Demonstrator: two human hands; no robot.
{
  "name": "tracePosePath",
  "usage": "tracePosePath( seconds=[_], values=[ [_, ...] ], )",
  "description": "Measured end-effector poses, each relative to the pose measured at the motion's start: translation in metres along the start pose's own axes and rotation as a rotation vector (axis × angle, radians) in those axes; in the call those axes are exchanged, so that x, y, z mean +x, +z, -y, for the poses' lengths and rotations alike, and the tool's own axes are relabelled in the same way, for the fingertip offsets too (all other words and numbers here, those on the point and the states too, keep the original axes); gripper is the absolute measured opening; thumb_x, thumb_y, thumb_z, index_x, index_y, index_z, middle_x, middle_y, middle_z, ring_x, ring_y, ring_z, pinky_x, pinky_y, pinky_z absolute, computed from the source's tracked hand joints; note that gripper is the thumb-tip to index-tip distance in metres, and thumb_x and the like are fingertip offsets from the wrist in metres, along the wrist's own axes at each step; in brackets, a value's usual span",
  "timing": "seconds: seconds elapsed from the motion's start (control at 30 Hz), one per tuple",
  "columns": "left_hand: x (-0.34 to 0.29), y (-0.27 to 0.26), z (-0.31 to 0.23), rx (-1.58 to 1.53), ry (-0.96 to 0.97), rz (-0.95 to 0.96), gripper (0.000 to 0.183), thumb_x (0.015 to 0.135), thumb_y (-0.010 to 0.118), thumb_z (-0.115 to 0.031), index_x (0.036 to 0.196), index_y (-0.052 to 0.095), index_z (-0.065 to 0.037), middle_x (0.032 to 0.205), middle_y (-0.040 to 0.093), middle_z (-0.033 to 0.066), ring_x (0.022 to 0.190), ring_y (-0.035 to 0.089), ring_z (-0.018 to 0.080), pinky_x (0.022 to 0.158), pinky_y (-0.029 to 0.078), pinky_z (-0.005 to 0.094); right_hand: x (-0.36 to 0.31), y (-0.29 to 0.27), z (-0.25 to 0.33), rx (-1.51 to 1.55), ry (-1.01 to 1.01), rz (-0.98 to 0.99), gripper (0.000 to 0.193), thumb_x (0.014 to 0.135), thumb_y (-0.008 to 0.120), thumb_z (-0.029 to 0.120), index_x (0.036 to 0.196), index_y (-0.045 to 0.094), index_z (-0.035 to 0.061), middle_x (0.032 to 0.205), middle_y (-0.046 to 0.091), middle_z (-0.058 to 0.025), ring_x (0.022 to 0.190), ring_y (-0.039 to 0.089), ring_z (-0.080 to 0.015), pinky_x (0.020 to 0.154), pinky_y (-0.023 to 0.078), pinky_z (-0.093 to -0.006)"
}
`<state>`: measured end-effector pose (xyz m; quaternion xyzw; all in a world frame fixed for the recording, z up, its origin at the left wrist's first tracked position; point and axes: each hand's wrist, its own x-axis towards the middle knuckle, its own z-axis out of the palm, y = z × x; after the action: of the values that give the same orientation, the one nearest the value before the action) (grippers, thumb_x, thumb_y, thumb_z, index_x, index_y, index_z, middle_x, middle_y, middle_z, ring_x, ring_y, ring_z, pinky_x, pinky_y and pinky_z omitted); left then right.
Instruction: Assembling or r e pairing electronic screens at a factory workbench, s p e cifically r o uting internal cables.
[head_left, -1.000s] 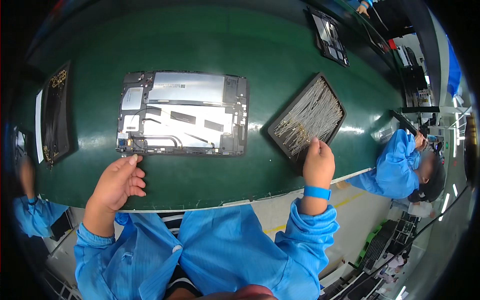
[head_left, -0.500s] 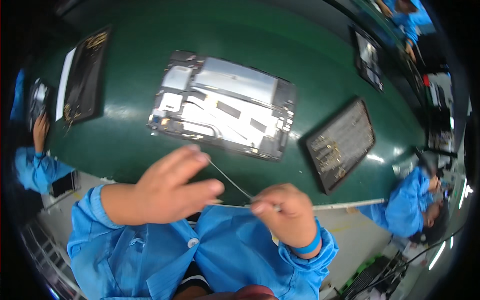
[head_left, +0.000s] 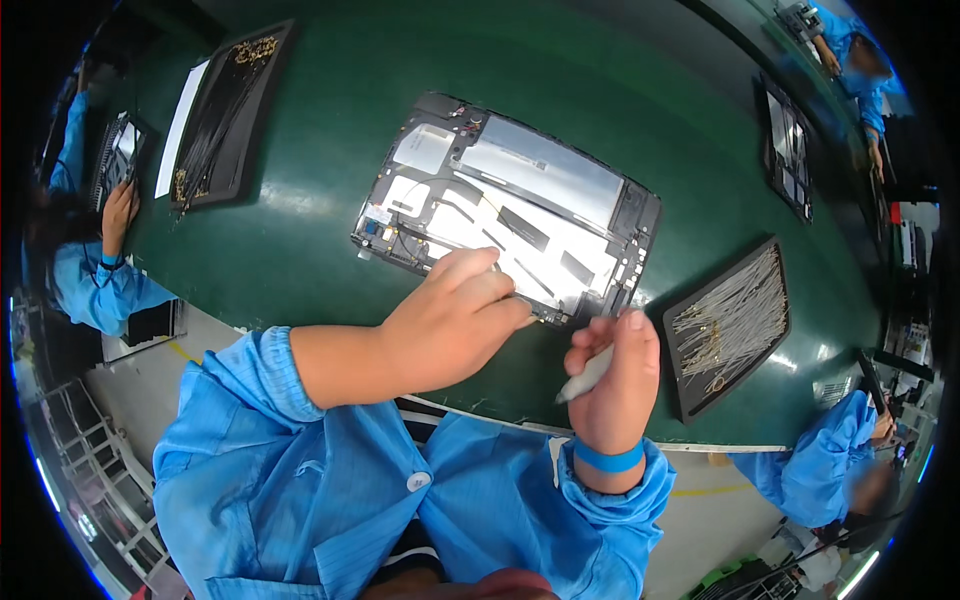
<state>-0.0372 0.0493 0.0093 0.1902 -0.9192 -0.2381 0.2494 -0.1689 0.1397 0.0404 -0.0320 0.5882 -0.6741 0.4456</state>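
An opened tablet-like device (head_left: pixel 545 170) lies tilted on the green table, its silver and white inner parts, thin black cables and small connectors showing. My left hand (head_left: pixel 450 325) rests over its near edge, finger and thumb curled together; whatever they pinch is hidden. By the near right corner is my right hand (head_left: pixel 620 385), closed around a whitish pen-like tool (head_left: pixel 588 377) whose tapered end points down and left. The right fingertips reach the device's edge, and what lies between them there cannot be made out. The thin grey cable seen earlier is not clearly visible now.
To the right stands a dark tray (head_left: pixel 682 390) of thin grey cables with gold ends. A second tray (head_left: pixel 245 165) with black cables sits at the far left beside a white strip (head_left: pixel 182 130). Another opened device (head_left: pixel 787 150) lies far right. Co-workers in blue sit at both sides.
Both hands have moved forward and right from the table's front edge onto the device's near edge. The grey cable stretched between them is no longer plain to see. The view has shifted.
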Motion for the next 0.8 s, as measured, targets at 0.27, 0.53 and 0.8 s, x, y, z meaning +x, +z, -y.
tracePosePath(
  seconds=[0.27,0.53,0.8],
  values=[
    [0.003,0.007,0.001,0.079,-0.044,0.036,0.019,0.062,0.063,-0.009,0.080,0.057,-0.009,0.084,0.050,0.0047,0.091,0.045,0.0266,0.077,0.035,0.0367,0.014,0.002,-0.022,-0.311,-0.583,-0.058,0.031,0.087,0.036,0.024,0.108,0.037,0.0006,0.085,0.055,-0.0124,0.069,0.049,-0.0151,0.064,0.041,-0.0273],
    [0.005,0.006,-0.001,0.124,-0.041,0.028,0.020,0.061,0.063,-0.009,0.080,0.057,-0.009,0.084,0.050,0.0057,0.090,0.045,0.0272,0.075,0.036,0.0370,0.027,-0.003,-0.038,-0.441,-0.814,-0.039,0.037,0.088,0.027,0.034,0.106,0.033,0.0021,0.093,0.053,-0.0157,0.074,0.051,-0.0176,0.066,0.043,-0.0294],
    [0.007,0.003,-0.004,0.159,-0.041,0.071,0.019,0.062,0.061,-0.010,0.081,0.057,-0.008,0.085,0.050,0.0065,0.091,0.045,0.0278,0.077,0.035,0.0374,0.028,-0.002,-0.041,-0.343,-0.881,0.041,0.021,0.084,0.042,0.017,0.099,0.042,0.0020,0.087,0.056,-0.0146,0.071,0.054,-0.0212,0.066,0.044,-0.0311]
  ],
)
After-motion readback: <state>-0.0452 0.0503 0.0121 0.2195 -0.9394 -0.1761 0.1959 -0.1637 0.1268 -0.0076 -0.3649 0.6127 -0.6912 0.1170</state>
